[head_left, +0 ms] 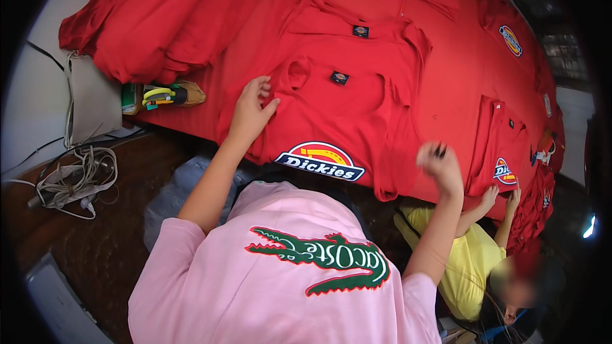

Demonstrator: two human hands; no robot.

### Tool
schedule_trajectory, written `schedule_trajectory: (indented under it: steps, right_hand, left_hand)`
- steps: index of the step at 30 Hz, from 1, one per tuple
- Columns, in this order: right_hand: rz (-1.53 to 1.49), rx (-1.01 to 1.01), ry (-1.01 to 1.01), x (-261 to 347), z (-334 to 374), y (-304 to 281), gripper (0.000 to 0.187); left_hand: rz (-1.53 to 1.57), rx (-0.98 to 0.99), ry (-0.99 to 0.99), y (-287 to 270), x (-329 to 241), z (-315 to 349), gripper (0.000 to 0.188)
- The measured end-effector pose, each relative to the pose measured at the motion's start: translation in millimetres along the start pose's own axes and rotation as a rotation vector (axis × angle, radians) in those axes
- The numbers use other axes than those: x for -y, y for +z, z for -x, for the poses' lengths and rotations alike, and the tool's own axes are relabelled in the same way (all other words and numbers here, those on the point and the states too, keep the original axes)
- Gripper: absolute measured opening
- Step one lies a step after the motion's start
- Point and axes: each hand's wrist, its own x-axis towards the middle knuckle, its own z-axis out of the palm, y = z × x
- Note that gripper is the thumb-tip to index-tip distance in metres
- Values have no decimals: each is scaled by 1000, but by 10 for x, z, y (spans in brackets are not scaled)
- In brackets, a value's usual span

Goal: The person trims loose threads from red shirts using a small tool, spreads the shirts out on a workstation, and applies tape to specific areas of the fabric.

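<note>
- Your right hand point(441, 165) is curled closed around a small dark thing point(438, 150), too blurred to identify, raised just beside the right edge of the near shirt point(331, 121).
- Your left hand point(256, 107) holds nothing you can see: fingers loosely bent, thumb spread away from them, at the shirt's left shoulder. Whether it touches the cloth, you cannot tell.
- That red shirt lies before you on the red-covered table point(454, 92), neck opening away from you, its arched patch point(322, 162) at the near edge.
- Beyond it, partly covered by it, lies a second shirt point(363, 48) with a dark neck label point(361, 30).
- To your far left is a rumpled red pile point(159, 19); just below it, a tan pouch point(195, 93) and a yellow-handled tool point(158, 96).
- Lower left, pale cords point(80, 181) lie tangled.
- On your right, a co-worker in a yellow top point(468, 274) has both hands point(489, 197) at the lower edge of another red shirt point(500, 130).
</note>
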Motion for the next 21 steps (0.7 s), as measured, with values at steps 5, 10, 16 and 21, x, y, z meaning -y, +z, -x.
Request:
schedule_trajectory:
  steps: [5,10,16,21]
  right_hand:
    - [1140,-162,464,-1121,999,397,16]
    - [326,-605,46,-1213,237,681,27]
    - [139,-761,-118,-665,-1227,909,29]
    - [-719,-487,-34,-141,-1234,696,14]
  left_hand:
    - [168,82,-213,-206,204,66,26]
    - [-123,-9,-96,-96,-121,12,32]
    - [-163,81,-76,153,-311,-355,31]
    - [765,177,-434,30,-200,-264,38]
